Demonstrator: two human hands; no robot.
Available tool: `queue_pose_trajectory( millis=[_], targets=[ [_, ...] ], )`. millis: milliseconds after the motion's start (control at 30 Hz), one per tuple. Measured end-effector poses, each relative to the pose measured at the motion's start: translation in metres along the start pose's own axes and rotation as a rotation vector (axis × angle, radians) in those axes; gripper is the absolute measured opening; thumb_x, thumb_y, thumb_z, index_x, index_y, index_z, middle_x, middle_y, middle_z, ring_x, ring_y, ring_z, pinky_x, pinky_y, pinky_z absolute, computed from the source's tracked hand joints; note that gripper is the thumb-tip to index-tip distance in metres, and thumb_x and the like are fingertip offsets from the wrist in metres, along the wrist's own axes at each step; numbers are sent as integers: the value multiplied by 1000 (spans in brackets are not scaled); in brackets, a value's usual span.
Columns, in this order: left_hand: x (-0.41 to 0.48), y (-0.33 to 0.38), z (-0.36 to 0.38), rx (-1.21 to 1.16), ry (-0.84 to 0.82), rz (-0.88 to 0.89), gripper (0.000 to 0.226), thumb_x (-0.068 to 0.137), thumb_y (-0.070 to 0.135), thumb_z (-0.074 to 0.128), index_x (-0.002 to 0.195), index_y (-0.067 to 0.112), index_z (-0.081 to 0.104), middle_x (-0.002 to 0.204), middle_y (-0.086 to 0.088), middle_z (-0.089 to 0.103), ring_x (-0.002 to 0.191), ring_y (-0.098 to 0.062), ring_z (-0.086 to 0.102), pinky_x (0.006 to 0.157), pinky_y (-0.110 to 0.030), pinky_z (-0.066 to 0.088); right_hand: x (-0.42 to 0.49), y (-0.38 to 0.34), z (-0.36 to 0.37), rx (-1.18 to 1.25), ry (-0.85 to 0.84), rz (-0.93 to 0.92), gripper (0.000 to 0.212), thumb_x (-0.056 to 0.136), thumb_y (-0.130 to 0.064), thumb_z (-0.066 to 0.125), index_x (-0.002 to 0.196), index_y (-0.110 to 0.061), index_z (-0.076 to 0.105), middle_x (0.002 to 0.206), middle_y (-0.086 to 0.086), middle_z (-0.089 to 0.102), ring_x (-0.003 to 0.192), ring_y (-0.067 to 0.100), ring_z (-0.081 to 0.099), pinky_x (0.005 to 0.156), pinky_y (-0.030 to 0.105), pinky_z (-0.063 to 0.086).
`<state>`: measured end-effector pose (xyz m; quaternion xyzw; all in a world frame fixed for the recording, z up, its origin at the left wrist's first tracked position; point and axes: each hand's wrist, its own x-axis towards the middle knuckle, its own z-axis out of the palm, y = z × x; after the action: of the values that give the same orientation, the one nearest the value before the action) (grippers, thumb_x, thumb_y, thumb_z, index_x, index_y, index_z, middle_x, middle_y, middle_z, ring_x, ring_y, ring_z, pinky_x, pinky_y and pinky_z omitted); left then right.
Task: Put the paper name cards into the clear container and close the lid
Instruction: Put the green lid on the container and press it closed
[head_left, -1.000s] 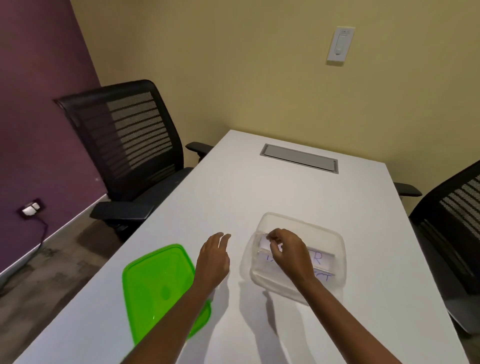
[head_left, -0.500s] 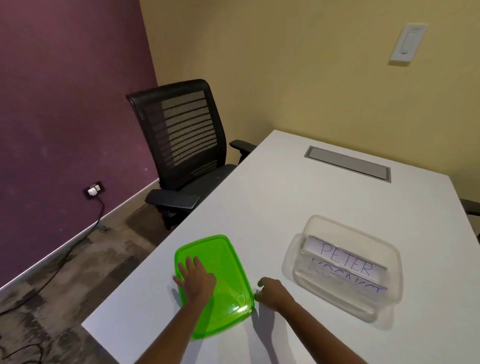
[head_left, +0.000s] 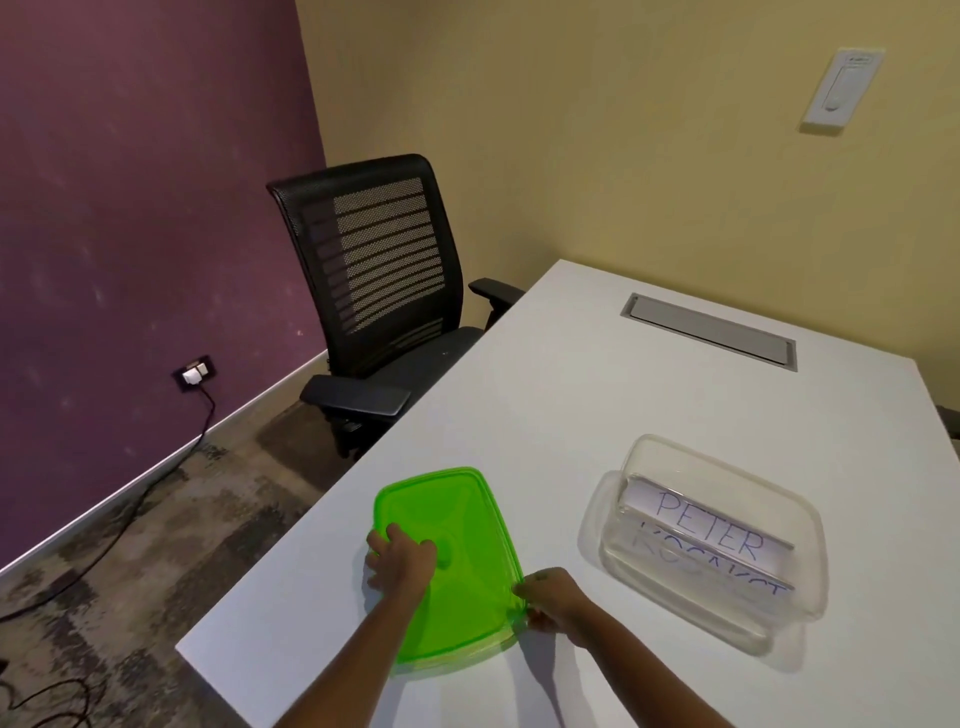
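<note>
A green lid (head_left: 457, 519) lies flat on the white table (head_left: 597, 374) near its front left edge. My left hand (head_left: 397, 564) rests on the lid's left side with fingers spread. My right hand (head_left: 553, 597) pinches the lid's right edge. To the right stands the clear container (head_left: 649, 457), uncovered, with two white paper name cards (head_left: 711, 535) inside; the nearer card shows "PETER" in blue writing.
A black mesh office chair (head_left: 379, 270) stands at the table's left side. A grey cable hatch (head_left: 709, 330) is set into the far tabletop. A wall socket with a cable (head_left: 195, 374) is on the purple wall, low left.
My right hand left the container and came to the lid's right edge. My left hand moved onto the lid. The view swung left, so the container now sits at the right.
</note>
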<state>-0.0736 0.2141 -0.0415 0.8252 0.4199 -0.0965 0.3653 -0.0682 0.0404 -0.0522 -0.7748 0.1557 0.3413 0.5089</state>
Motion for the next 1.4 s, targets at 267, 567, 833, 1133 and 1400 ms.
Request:
queue_pose_trajectory(
  millis=[267, 567, 833, 1133, 1400],
  targets=[
    [-11, 34, 0, 103, -42, 174, 47, 93, 28, 47, 136, 10, 44, 144, -17, 37, 138, -30, 32, 113, -42, 29, -24, -63, -29, 284, 5, -167, 14, 91, -4, 52, 77, -2, 54, 61, 8, 46, 29, 8, 45, 37, 18, 46],
    [-77, 104, -8, -156, -179, 919, 41, 100, 33, 35, 128, 13, 57, 134, -6, 57, 127, -20, 51, 102, -28, 39, -64, -120, -93, 387, 202, -417, 16, 92, -12, 54, 78, -4, 51, 65, 11, 55, 32, 9, 56, 43, 22, 55],
    [-112, 144, -7, -4, 82, 1361, 48, 89, 0, 46, 135, 12, 51, 136, -4, 58, 115, -29, 61, 83, -36, 52, -104, -124, -142, 610, 241, -555, 21, 92, -24, 55, 86, -5, 60, 80, 13, 62, 53, 19, 65, 57, 25, 60],
    [-147, 186, -2, -405, 88, 1221, 27, 92, 7, 51, 119, 3, 58, 102, -15, 71, 87, -35, 66, 68, -29, 45, -97, -75, -200, 74, 740, -474, 45, 94, -28, 51, 133, -5, 47, 134, 21, 51, 119, 33, 52, 96, 38, 43],
    [-140, 215, 22, -891, -473, 777, 28, 96, -3, 44, 123, -3, 50, 99, -16, 63, 45, -3, 67, 47, -15, 55, -75, -1, -251, 301, 685, -197, 44, 97, -28, 45, 133, -2, 45, 135, 23, 51, 105, 31, 54, 81, 38, 48]
  ],
)
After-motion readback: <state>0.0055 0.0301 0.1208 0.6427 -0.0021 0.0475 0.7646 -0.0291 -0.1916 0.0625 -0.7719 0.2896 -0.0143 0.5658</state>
